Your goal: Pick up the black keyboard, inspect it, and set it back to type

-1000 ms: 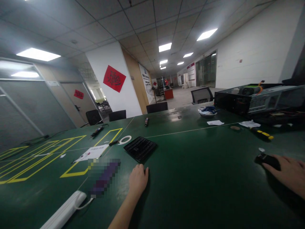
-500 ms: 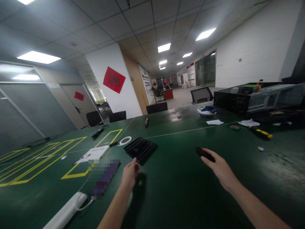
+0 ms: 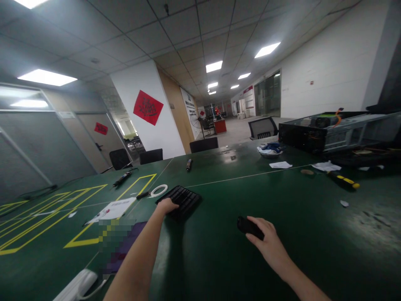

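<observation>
My left hand (image 3: 166, 206) is at the near left edge of a flat black slotted panel (image 3: 188, 200), closed on that edge with a fingertip showing on top. The panel lies on the green table, and its exact kind is unclear. To the right, my right hand (image 3: 266, 237) is closed around a small oblong black object (image 3: 249, 226), with the thumb on its near side and fingers along the far side. I cannot make out what kind of object it is.
A white tape roll (image 3: 159, 191) and a paper sheet (image 3: 114, 209) lie left of the panel. A white power strip (image 3: 77, 285) sits at front left. An open computer case (image 3: 302, 137), a yellow-black screwdriver (image 3: 343, 181) and a bowl (image 3: 271, 154) stand at the right.
My left hand has moved forward onto the black panel and taken hold of its edge. My right hand has come left and nearer with the black object. The view has shifted slightly.
</observation>
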### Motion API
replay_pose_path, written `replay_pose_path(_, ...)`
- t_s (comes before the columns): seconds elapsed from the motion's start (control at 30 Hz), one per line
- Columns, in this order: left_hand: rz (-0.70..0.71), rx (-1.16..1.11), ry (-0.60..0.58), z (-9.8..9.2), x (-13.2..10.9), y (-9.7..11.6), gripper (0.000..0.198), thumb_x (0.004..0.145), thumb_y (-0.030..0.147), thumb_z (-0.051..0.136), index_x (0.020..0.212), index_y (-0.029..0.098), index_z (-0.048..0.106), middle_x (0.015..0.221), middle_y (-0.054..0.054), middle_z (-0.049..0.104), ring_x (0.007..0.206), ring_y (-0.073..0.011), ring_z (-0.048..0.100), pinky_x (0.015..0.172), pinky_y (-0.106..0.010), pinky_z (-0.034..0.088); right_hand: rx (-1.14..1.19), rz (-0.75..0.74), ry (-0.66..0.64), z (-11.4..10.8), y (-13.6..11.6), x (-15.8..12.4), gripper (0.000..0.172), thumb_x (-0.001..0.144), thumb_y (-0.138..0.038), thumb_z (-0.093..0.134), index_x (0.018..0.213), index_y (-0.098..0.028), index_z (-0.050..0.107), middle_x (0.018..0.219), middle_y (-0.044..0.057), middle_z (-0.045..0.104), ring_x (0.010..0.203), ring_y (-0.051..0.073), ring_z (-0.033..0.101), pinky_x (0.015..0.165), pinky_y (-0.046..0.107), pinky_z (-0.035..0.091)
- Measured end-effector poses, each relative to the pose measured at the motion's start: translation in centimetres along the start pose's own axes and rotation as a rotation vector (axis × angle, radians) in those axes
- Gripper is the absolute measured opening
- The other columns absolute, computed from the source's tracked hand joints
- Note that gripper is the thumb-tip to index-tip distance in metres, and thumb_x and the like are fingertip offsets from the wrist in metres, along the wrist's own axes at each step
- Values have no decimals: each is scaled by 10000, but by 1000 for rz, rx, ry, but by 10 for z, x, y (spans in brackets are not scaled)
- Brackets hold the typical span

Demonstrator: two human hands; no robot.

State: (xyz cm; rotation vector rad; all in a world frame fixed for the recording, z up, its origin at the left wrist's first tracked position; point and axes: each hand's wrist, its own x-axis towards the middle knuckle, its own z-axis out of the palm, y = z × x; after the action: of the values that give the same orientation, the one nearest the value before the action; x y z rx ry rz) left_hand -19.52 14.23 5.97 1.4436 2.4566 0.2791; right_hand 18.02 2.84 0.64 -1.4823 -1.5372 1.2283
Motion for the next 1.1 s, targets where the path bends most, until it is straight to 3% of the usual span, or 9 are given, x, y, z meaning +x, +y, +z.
replay_pose_path(0.2, 7, 109, -71, -1, 1, 7, 296, 817, 296, 482, 1077, 155, 491, 1076, -69, 520, 916, -177, 532, 762, -370, 456, -13, -33, 31, 3, 3, 3, 495, 706, -293, 492, 1189, -262, 389, 1278, 51, 285, 1179, 249, 297, 985, 448, 302)
replay_pose_path(0.33, 52, 76, -18, 1, -13, 16, 233, 697, 298, 601, 806, 91, 601, 821, -98, 616, 847, -243, 578, 686, -313, 447, 9, -26, 49, 3, 4, 2, 495, 702, -280, 505, 1185, -274, 396, 1281, 46, 285, 1173, 250, 308, 972, 452, 314)
replay_pose_path(0.43, 153, -27, 6, 11, -38, 31, 270, 681, 364, 571, 705, 99, 615, 680, -84, 633, 762, -250, 608, 619, -279, 438, 45, -34, 66, 4, 6, 3, 490, 693, -264, 515, 1171, -289, 411, 1266, 30, 303, 1171, 240, 311, 978, 441, 307)
replay_pose_path(0.57, 352, -208, 4, 38, -96, 56, 335, 733, 381, 498, 959, 150, 586, 909, -35, 649, 852, -163, 594, 697, -213, 436, 91, -74, 45, 3, 8, 4, 476, 693, -289, 522, 1158, -295, 424, 1253, 25, 321, 1174, 242, 299, 980, 448, 298)
replay_pose_path(0.63, 503, -420, -60, 54, -127, 67, 360, 716, 376, 528, 985, 142, 573, 943, -53, 641, 864, -169, 588, 723, -228, 439, 128, -146, -3, 0, 9, 5, 465, 707, -316, 512, 1161, -280, 420, 1245, 32, 329, 1175, 225, 299, 992, 423, 297)
replay_pose_path(0.73, 604, -678, -155, 75, -163, 80, 390, 668, 378, 599, 950, 110, 577, 901, -94, 637, 824, -204, 588, 708, -279, 449, 183, -298, -66, -1, 13, 5, 445, 706, -317, 527, 1139, -249, 448, 1215, 39, 371, 1165, 202, 325, 1012, 383, 285)
replay_pose_path(0.87, 667, -757, -245, 91, -181, 85, 388, 663, 334, 627, 978, 119, 557, 925, -95, 614, 845, -202, 567, 731, -291, 437, 285, -388, -109, 1, 18, 6, 431, 693, -300, 550, 1113, -230, 484, 1167, 67, 441, 1163, 241, 342, 969, 423, 327)
replay_pose_path(1.0, 714, -782, -321, 92, -185, 82, 360, 680, 286, 620, 993, 128, 537, 941, -85, 598, 866, -189, 551, 757, -289, 426, 278, -423, -164, -2, 14, 1, 453, 676, -298, 574, 1116, -226, 494, 1170, 76, 445, 1149, 235, 362, 978, 410, 315)
replay_pose_path(1.1, 768, -706, -259, 92, -190, 81, 369, 661, 268, 632, 997, 144, 544, 958, -78, 578, 878, -188, 529, 772, -294, 411, 410, -300, -206, -5, 5, -5, 430, 586, -280, 651, 1004, -219, 571, 1074, 58, 518, 1115, 226, 395, 988, 388, 300)
